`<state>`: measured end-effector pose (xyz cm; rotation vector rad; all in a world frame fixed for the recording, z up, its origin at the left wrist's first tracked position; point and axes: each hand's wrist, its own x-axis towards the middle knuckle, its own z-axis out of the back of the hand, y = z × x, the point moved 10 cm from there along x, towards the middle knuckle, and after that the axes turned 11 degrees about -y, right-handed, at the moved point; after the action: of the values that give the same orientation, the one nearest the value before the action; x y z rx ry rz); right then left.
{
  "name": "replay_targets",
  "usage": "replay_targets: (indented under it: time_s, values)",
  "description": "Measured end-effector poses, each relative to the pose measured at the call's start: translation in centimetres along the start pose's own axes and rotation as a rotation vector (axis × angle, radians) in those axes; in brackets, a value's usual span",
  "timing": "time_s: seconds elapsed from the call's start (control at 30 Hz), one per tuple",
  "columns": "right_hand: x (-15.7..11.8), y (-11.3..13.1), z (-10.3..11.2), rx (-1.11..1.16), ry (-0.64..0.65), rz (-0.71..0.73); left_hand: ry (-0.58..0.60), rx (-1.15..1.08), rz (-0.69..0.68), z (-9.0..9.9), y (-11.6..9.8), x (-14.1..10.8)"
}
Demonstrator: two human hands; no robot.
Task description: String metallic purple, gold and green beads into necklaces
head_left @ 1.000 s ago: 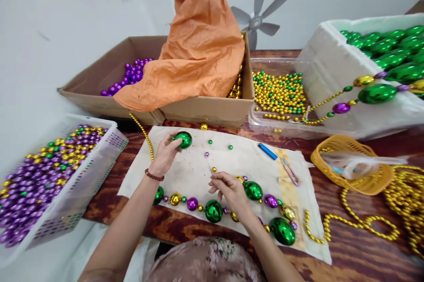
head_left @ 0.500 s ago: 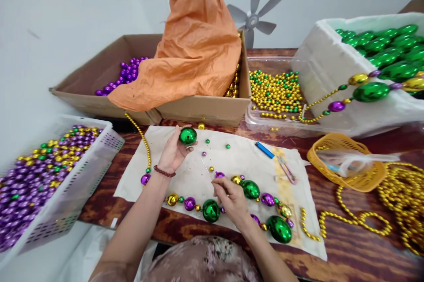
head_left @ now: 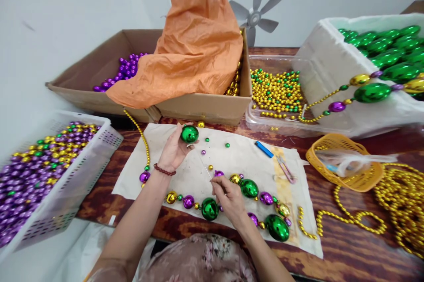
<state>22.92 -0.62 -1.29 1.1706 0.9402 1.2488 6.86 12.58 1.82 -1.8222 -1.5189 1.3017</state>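
Observation:
My left hand holds a large shiny green bead over the back of a white cloth. Pinched in my right hand is a thin needle, its tip slanting up toward the green bead with a gap that I cannot judge. Under and around my right hand lies a string of green, purple and gold beads. Loose small beads, among them a green one and a gold one, rest on the cloth between and beyond my hands.
A blue cutter and pink-handled snips lie at the cloth's right. Behind stand a cardboard box under orange cloth, a clear tub and a white foam box. A white basket is left, a yellow basket right.
The needle in my right hand has tilted slightly, its tip now closer to the green bead. My left hand still holds that bead; the whole view has shifted a little.

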Motion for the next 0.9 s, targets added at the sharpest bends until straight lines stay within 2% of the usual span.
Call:
replay_targets:
  time_s: [0.37,0.63,0.9]
  values:
    - [0.1,-0.8,-0.7,0.041,0.003,-0.029,0.002,-0.007,-0.016,0.1,0.4,-0.1]
    - [1.4,-0.1,-1.4,0.062,-0.055,-0.034,0.016,0.051,-0.093,-0.7,0.8,-1.7]
    - [2.6,0.1,-1.9,0.177,-0.102,-0.104,0.070,0.226,-0.135,-0.8,3.6,-4.3]
